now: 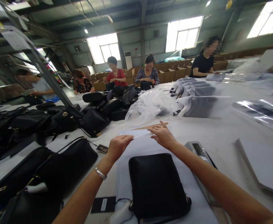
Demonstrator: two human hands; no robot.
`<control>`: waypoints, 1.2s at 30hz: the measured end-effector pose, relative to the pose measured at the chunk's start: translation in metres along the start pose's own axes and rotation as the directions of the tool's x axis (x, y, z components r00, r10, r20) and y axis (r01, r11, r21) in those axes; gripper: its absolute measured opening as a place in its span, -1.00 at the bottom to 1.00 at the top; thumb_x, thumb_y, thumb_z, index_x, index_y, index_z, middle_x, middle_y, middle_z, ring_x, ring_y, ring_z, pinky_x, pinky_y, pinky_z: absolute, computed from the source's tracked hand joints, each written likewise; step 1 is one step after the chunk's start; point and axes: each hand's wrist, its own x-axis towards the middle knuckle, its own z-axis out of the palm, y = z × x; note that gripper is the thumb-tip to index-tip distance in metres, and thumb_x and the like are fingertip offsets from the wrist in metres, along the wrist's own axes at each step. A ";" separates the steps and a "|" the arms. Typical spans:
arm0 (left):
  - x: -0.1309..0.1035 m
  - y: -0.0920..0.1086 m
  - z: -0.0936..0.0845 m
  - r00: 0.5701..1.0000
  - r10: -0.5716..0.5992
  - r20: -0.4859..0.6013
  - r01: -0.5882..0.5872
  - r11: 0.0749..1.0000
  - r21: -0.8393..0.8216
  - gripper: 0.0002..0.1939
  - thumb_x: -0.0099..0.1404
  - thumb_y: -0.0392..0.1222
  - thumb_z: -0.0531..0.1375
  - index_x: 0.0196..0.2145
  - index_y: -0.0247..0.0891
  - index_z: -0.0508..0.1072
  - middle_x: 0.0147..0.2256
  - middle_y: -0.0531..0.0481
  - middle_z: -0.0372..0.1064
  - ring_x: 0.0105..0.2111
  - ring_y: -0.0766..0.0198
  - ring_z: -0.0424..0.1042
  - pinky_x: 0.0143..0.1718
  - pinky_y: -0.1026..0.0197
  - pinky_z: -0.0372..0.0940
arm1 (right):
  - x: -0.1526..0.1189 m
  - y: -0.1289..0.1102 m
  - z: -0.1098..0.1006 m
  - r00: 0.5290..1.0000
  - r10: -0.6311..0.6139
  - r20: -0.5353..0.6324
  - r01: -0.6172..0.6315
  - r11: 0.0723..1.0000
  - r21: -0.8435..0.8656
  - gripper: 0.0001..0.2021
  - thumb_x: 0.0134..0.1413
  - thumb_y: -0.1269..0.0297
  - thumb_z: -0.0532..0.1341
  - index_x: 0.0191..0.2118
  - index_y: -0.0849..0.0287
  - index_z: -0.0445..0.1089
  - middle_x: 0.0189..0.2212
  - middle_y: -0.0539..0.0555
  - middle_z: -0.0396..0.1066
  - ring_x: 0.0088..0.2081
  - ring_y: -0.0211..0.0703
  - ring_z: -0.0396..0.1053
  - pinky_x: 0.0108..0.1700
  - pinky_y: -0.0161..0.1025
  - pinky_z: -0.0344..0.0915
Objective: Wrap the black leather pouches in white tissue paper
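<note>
A black bag (pixel 154 183) lies on white paper sheets (pixel 136 149) in front of me, a black tag (pixel 103 204) at its lower left. Beyond the bag, my left hand (pixel 120 144) is closed, with its fingertips together at one end of a thin, clear strip (pixel 141 135). To its right, my right hand (pixel 162 135) has its fingers apart near the strip's other end; whether it touches the strip cannot be made out. A tan pointed stick (pixel 142 127) lies just behind my right hand's fingers.
Black bags (pixel 66 165) pile up on the left. A grey tape dispenser (pixel 198 151) stands right of the paper. Behind are crumpled plastic (pixel 150 105), wrapped grey bags (pixel 199 105) and several seated people. White boards (pixel 264 165) lie at the right.
</note>
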 end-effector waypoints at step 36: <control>-0.141 0.161 -0.004 0.953 0.155 0.259 -0.127 0.984 -0.122 -0.32 0.38 0.11 0.11 0.34 -0.19 0.08 0.34 -0.18 0.03 0.35 -0.05 -0.02 0.31 -0.21 0.02 | -0.249 -0.112 -0.054 0.996 0.062 -0.060 -0.044 0.961 0.272 -0.73 0.32 0.35 0.14 0.05 0.04 0.46 -0.09 0.07 0.55 -0.03 -0.15 0.47 0.07 -0.14 0.39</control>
